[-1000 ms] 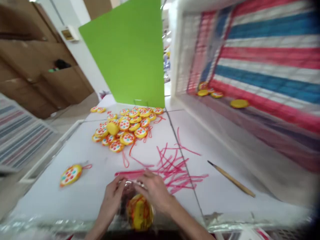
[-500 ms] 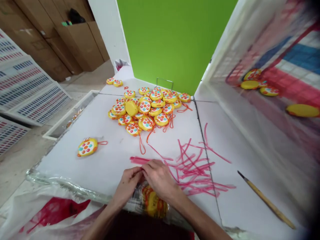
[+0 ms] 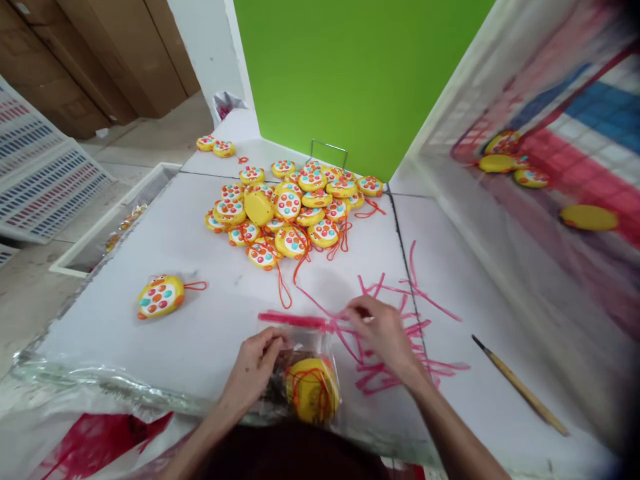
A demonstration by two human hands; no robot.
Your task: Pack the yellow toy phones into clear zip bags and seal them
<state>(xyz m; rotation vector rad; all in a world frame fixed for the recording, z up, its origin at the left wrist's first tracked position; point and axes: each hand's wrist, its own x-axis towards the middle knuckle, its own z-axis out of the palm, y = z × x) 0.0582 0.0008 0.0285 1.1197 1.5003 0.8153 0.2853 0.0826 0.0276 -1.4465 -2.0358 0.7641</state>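
Observation:
My left hand (image 3: 256, 360) pinches the upper left corner of a clear plastic bag (image 3: 327, 347) at the table's near edge. Inside the bag lies a yellow oval toy (image 3: 313, 393), with an orange cord loop across it. My right hand (image 3: 383, 333) is up and to the right of the bag, thumb and forefinger closed at the end of a thin pink strip (image 3: 334, 315); the exact grip is partly hidden. Beneath and around this hand spread several loose pink strips (image 3: 375, 383). A thicker pink strip (image 3: 290, 319) lies just above the bag.
Beyond my hands is a heap of yellow bird-shaped toys (image 3: 287, 203) with coloured dots and orange loops. A single toy (image 3: 161, 297) lies on the left. A wooden-handled tool (image 3: 520, 385) rests at right. A green panel (image 3: 360, 80) stands behind; a white tray (image 3: 75, 260) is at left.
My right hand has left my left hand and moved right, over the pink strips. The bagged toy, earlier mostly covered, now shows. My left hand stays at the bag; the view has shifted slightly.

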